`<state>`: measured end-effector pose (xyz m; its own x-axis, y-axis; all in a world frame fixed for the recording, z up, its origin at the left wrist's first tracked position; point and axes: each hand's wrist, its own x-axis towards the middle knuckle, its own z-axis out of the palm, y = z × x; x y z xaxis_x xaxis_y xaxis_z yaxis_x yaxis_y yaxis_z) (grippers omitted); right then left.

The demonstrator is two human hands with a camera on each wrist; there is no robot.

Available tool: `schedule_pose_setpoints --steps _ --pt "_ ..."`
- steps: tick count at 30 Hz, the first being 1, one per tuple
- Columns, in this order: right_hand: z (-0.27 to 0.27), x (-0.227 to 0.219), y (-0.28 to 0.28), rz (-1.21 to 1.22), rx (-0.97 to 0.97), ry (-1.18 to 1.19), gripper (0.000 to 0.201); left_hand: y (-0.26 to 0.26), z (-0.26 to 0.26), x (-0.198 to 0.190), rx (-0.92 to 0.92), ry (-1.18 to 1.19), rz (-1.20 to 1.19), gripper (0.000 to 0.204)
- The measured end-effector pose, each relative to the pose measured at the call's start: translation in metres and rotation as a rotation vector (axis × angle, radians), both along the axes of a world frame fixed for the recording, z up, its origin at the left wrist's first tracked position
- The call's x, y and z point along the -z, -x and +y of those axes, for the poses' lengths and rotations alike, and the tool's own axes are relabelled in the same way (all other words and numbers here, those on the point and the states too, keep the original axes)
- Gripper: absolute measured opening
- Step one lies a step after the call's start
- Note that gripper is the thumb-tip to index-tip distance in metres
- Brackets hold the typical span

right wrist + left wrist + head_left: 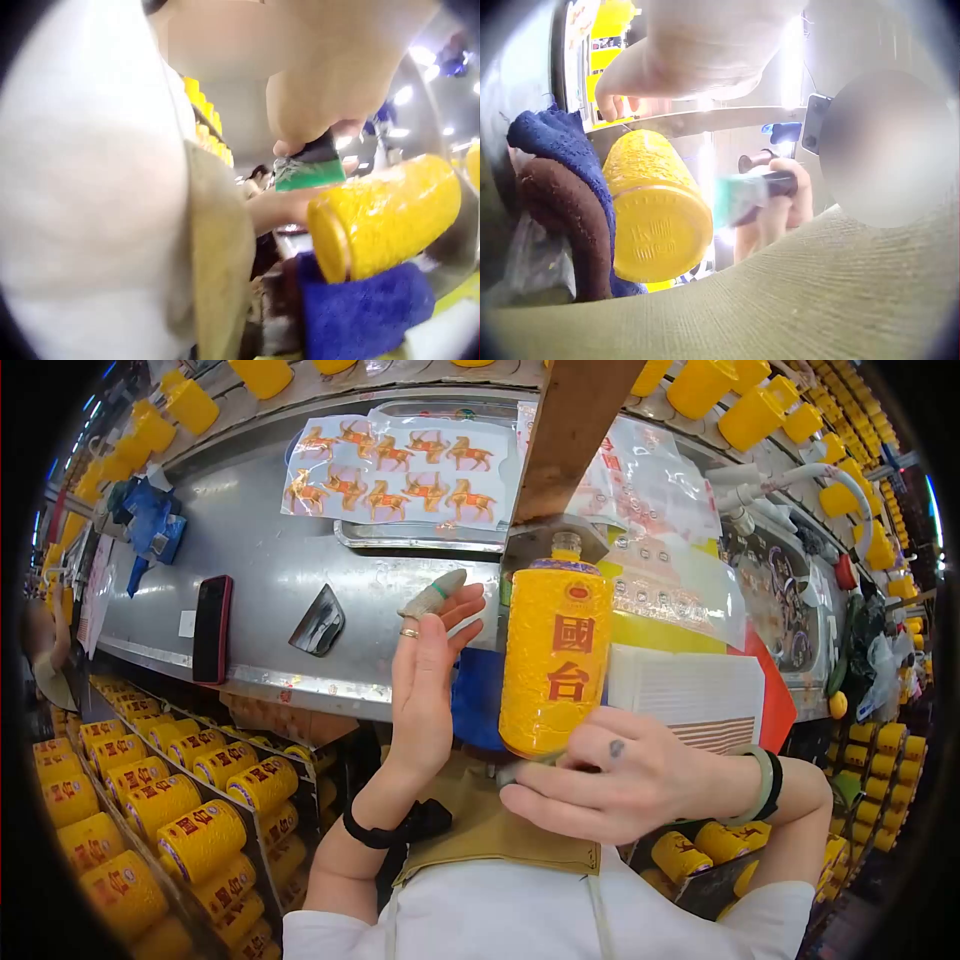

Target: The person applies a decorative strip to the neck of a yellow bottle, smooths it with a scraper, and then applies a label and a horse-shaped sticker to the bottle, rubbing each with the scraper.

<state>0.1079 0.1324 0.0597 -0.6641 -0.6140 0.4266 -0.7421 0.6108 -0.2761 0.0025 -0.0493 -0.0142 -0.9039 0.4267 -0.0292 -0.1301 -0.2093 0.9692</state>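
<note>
A yellow embossed bottle [556, 660] with red characters lies on a blue cloth [367, 315], its clear neck pointing away from the body. Beside it, my left hand [430, 675] is raised with fingers extended and holds nothing; a grey cover sits on one fingertip. That hand [697, 52] looms above the bottle [656, 232] in the left wrist view. My right hand [625, 770] is at the bottle's base end. In the right wrist view this hand [337, 75] grips a dark scraper with a green edge [311, 174], close to the bottle's base. Its blade is hidden in the head view.
A sheet of horse stickers [400, 470] lies on a metal tray at the back. On the metal table [260, 510] are a phone [211, 630] and a dark shiny piece [318, 622]. A wooden beam [575, 430] rises behind the bottle; paper sheets [685, 695] lie right. Racks of yellow bottles surround the table.
</note>
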Motion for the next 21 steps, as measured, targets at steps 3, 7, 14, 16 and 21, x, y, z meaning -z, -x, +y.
schedule_pose_setpoints --steps 3,7,14,16,21 --pt "0.024 -0.005 0.027 0.15 0.215 0.022 0.023 -0.004 0.0 0.004 0.027 0.005 -0.042 0.066" --pt "0.042 0.033 0.023 0.281 0.275 -0.006 0.025 -0.013 -0.002 0.006 0.057 0.013 -0.027 0.069" --pt "0.027 0.033 -0.012 0.218 0.113 0.267 0.019 -0.033 -0.01 0.021 0.122 0.027 0.146 0.077" --pt "0.049 0.041 -0.005 0.273 0.377 0.22 0.022 -0.04 -0.01 0.023 0.129 0.03 0.187 0.088" --pt "0.038 0.067 -0.036 0.314 0.015 0.253 0.02 -0.047 -0.016 0.034 0.23 0.131 0.328 0.132"
